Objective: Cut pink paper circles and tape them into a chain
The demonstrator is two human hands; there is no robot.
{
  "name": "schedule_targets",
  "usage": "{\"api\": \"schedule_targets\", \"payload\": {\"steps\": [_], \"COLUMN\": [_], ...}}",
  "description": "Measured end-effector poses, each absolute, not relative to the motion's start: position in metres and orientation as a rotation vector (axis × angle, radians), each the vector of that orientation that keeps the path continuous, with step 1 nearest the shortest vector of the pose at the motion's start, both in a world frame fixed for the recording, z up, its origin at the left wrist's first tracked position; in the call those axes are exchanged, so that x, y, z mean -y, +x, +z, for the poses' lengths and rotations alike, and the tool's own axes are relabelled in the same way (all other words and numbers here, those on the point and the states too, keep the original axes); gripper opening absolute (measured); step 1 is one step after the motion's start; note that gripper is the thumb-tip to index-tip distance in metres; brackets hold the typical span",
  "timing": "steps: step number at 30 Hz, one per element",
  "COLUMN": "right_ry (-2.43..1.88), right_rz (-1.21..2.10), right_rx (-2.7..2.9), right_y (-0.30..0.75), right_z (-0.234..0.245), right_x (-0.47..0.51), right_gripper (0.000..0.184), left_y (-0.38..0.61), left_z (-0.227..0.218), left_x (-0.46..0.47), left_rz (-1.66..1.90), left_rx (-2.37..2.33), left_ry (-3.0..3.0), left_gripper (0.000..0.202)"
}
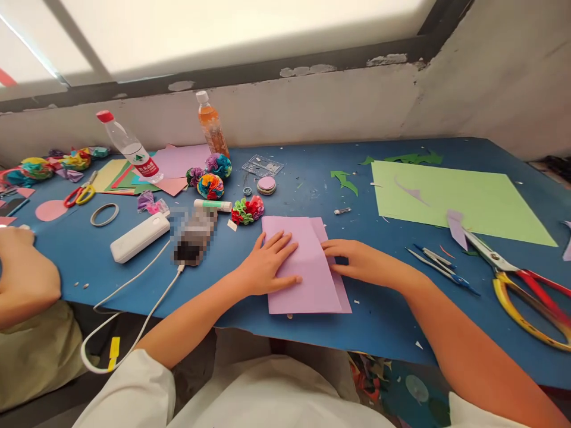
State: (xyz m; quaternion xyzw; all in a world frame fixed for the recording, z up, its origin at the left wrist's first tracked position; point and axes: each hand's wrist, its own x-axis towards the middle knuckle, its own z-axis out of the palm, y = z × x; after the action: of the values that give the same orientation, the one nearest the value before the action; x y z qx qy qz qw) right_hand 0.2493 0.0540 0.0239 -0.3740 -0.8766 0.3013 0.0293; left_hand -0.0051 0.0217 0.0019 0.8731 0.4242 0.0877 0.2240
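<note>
A sheet of purple paper (312,291), folded over on itself, lies on the blue table at its front edge. Its upper layer sits a little askew, so a strip of the lower layer shows along the right. My left hand (266,261) rests flat on top of the fold with its fingers spread. At the right side of the sheet, my right hand (350,258) has the edge of the paper between thumb and fingers; some fingertips are hidden by the upper layer.
Right: large scissors (499,261), tweezers (439,267) and green paper (446,202). Left: a phone (194,238) cabled to a power bank (140,236), a glue stick (213,205), paper flowers (247,210) and two bottles (134,151). Another person's arm (27,276) rests at far left.
</note>
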Motion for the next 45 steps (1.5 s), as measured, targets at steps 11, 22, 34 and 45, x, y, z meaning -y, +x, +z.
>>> {"api": "schedule_targets", "payload": {"steps": [11,22,34,45], "right_ry": [-1.549,-1.515,-1.474,-1.445], "right_rz": [0.436,0.303,0.273,0.22], "right_rx": [2.615,2.652,2.652,2.665], "right_y": [0.259,0.255,0.255,0.253], "right_z": [0.008,-0.002,-0.007,-0.005], "right_x": [-0.057,-0.054,-0.051,-0.051], "right_gripper": [0.044,0.04,0.04,0.039], "left_y": [0.02,0.029,0.03,0.03], "left_z": [-0.011,-0.012,-0.012,-0.009], "left_x": [-0.023,-0.024,-0.023,-0.022], "left_rz": [0.135,0.071,0.035,-0.02], "left_rx": [-1.173,-1.173,-1.176,-1.193], "left_ry": [2.612,2.602,2.602,2.677], "left_gripper": [0.07,0.072,0.069,0.07]}}
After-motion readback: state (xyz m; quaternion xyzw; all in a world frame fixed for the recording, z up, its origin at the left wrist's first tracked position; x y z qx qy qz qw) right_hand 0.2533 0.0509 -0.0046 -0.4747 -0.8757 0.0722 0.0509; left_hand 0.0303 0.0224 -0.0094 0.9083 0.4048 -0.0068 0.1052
